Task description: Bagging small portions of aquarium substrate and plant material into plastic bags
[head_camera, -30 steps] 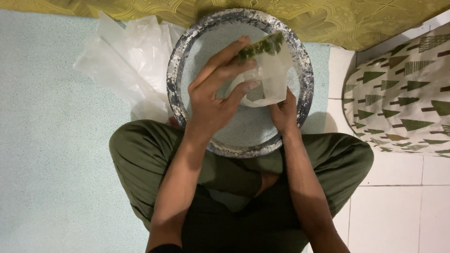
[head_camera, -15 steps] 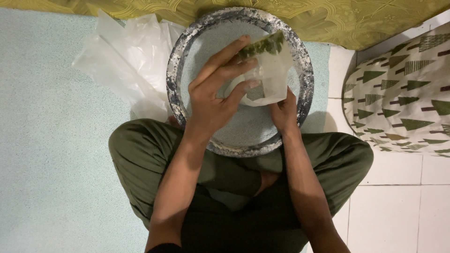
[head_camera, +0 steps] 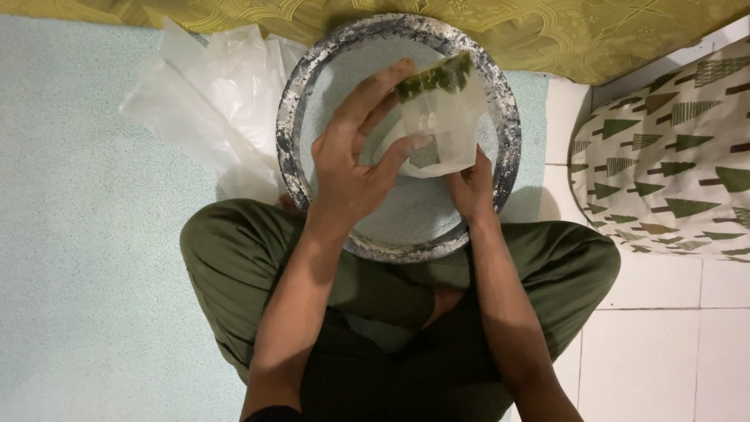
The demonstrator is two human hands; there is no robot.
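A small clear plastic bag [head_camera: 441,125] with green leafy matter along its upper edge is held up between both hands above a round metal tray [head_camera: 312,86]. The left hand [head_camera: 351,160] is closed on the bag's left side, its fingers stretched up along the plastic to the green strip and its thumb pressed against the lower part of the bag. The right hand [head_camera: 469,187] is placed just below and to the right of the bag, and its lower corner is pinched by it; how the fingers are curled behind the plastic cannot be told. The tray's speckled, worn rim is seen all around the hands, with its pale inner face directly beneath them. To the left of the left hand, touching the tray's rim, a heap of crumpled clear plastic sheets [head_camera: 211,101] is laid on the pale floor mat [head_camera: 78,258]. Beyond the hands, a yellow-green patterned cloth [head_camera: 547,31] is spread. Well to the right of the right hand, a cushion with green tree shapes [head_camera: 672,164] is set on white tiles.
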